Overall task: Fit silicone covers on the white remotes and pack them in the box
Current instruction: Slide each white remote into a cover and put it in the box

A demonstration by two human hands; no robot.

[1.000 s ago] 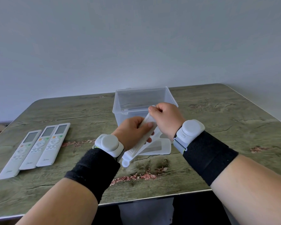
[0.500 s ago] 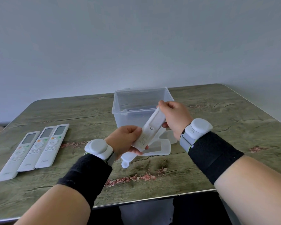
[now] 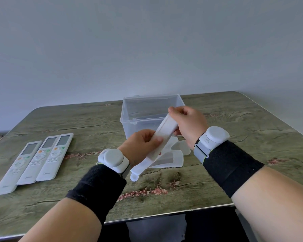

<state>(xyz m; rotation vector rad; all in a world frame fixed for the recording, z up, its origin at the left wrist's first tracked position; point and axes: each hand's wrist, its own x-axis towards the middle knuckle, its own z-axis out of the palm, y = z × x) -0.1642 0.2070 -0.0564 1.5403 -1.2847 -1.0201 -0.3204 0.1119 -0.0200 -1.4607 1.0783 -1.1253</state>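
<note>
Remote (image 3: 165, 132) gripped at both ends by left hand (image 3: 140, 147) and right hand (image 3: 189, 123), seemingly being sleeved; three remotes (image 3: 37, 159) bare far left, spare covers (image 3: 170, 158) near box (image 3: 147, 109).

Remote's (image 3: 162, 137) lower end behind left hand (image 3: 138, 147) (cover fit unclear)
</note>
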